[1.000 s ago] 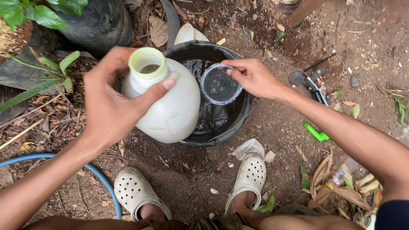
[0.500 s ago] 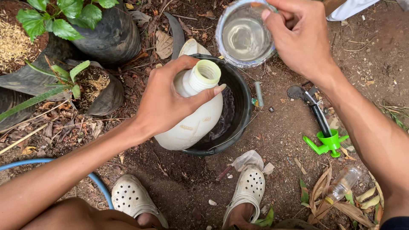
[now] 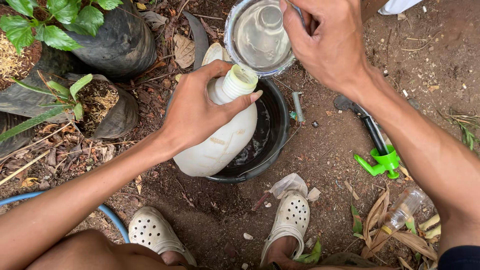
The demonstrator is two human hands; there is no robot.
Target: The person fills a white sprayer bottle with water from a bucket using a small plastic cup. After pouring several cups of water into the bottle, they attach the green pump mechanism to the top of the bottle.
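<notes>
My left hand (image 3: pixel 197 110) grips the neck of a white plastic jug (image 3: pixel 220 142) with a pale green threaded mouth. The jug leans over a black bucket (image 3: pixel 275 130) that holds dark water. My right hand (image 3: pixel 325 42) holds a clear plastic cup (image 3: pixel 257 35) by its rim, tilted with its lip just above the jug's mouth. Clear water shows inside the cup.
Black grow bags with leafy plants (image 3: pixel 100 40) stand at the upper left. A green and black sprayer part (image 3: pixel 380 157) lies on the dirt at right, a small clear bottle (image 3: pixel 402 210) below it. A blue hose (image 3: pixel 107 215) curves at lower left. My white clogs (image 3: pixel 292 220) are below the bucket.
My right hand lifted the cup out of the bucket and brought it, tilted, over the jug's mouth. The left hand kept its grip while the jug leaned further over the bucket.
</notes>
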